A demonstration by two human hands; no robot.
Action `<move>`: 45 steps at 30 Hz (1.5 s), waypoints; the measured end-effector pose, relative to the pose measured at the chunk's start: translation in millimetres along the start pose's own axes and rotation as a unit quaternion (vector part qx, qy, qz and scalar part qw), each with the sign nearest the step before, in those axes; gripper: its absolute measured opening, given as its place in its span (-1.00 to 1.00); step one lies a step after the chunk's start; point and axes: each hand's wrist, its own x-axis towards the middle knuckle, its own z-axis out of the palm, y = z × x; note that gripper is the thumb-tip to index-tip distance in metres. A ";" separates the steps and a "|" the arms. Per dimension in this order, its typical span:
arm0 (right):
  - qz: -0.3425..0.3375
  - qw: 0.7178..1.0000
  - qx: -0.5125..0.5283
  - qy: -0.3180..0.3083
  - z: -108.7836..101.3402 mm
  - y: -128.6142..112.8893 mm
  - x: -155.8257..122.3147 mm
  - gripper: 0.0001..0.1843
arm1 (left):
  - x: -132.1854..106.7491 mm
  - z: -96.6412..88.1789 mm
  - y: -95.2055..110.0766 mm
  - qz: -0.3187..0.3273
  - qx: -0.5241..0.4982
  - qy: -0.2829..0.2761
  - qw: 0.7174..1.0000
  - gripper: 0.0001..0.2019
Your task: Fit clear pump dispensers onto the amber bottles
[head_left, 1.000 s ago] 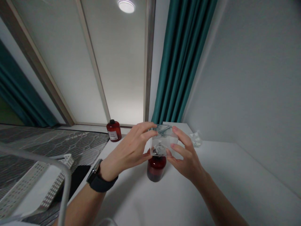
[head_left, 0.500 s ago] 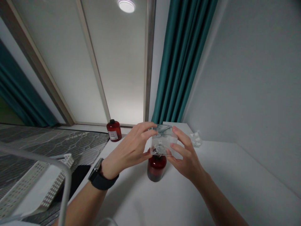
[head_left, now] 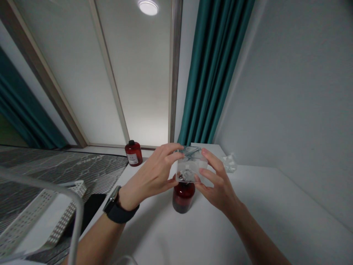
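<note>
Both hands of the person are holding a clear box (head_left: pixel 193 164) up above a white table (head_left: pixel 176 239), one hand at each side. The left hand (head_left: pixel 153 171) is gripping the box's left side, with two fingers reaching over the upper left edge and the thumb pressing near the lower left corner. The right hand (head_left: pixel 219 180) is pinching the opposite side, its forefinger resting at the upper right corner, another finger lying along the side and the thumb supporting the lower edge. The fingers of each hand are standing apart only as far as the box is filling them. A dark-banded watch (head_left: pixel 118 211) is circling the left wrist.

A dark red bottle (head_left: pixel 183 202) is standing upright on the table just below the box, its top showing partly through the clear wall; whether the two are touching is hard to tell from this angle. Farther off, a labelled bottle (head_left: pixel 134 152) of similar red, with a black cap, is standing upright at the table's left edge. Crumpled clear plastic (head_left: pixel 231 163) is lying beyond the right hand, beside a white block (head_left: pixel 205 146). At the lower left, a grey curved bar (head_left: pixel 78 217) is crossing in front of a white perforated basket (head_left: pixel 24 224). A teal curtain (head_left: pixel 212 81) is hanging behind the table.
</note>
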 end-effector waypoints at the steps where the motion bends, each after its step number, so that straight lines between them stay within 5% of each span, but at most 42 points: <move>1: 0.000 1.000 0.000 0.001 0.1 0.0 0.0 -0.50 | -0.3 0.2 -0.2 0.000 0.001 0.000 1.000 -0.43; 45: 0.022 1.000 0.005 -0.011 0.3 1.2 -3.7 -0.46 | -0.5 0.2 1.2 -0.010 0.001 -0.001 1.000 -0.41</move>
